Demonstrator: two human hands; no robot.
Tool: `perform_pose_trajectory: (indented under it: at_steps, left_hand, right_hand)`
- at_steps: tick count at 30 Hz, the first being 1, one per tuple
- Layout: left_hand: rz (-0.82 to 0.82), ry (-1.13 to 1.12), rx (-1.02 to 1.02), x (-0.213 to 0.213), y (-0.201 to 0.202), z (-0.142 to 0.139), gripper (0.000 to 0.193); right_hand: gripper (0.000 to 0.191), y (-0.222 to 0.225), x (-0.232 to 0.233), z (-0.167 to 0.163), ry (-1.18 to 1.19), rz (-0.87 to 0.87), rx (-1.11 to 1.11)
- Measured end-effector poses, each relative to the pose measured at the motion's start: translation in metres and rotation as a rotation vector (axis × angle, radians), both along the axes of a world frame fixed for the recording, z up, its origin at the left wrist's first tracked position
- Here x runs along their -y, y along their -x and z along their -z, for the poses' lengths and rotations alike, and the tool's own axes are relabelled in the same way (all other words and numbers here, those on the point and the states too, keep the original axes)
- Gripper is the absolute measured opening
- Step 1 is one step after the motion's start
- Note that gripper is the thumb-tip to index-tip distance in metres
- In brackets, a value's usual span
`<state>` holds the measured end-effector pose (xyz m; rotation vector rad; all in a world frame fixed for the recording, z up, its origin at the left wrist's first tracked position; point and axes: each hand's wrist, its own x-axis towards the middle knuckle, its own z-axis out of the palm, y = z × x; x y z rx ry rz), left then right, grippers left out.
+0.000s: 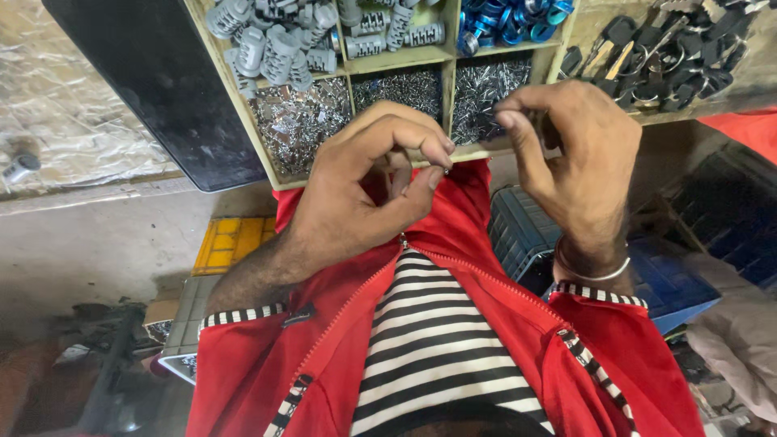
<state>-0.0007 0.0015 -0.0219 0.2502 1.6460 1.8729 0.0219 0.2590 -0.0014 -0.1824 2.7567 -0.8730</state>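
Both hands pinched tiny metal parts above the compartmented wooden sorting tray (273, 166).
Left hand (364, 190) and right hand (566, 154) each gripped a small silvery piece; joining them seemingly demanded fine alignment.

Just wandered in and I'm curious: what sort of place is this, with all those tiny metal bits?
Probably a small lock or key workshop. A divided tray holds grey lock cylinders, blue rings and heaps of tiny metal pins; a pile of keys lies beside it. Both hands pinch small parts.

Even daylight, mild edge distortion, soft lower corners
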Motion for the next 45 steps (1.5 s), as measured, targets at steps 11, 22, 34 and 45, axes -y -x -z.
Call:
perform_pose_trajectory:
  at_steps: [11,22,34,45]
  left_hand:
    - [0.020,0.010,0.039,-0.003,0.001,-0.001,0.019]
    - [0.022,0.009,-0.008,-0.004,-0.001,0.003,0.019]
    - [-0.050,-0.564,0.784,-0.031,-0.019,0.013,0.024]
    - [-0.188,-0.618,0.899,-0.033,-0.023,0.015,0.028]
  right_hand:
    - [0.017,0.018,0.014,-0.006,-0.138,-0.238,-0.181]
    - [0.015,-0.005,-0.001,-0.003,0.022,0.112,0.130]
    - [0.019,-0.032,0.026,0.032,0.308,0.041,-0.532]
    - [0.021,-0.021,0.041,0.042,0.372,0.128,-0.506]
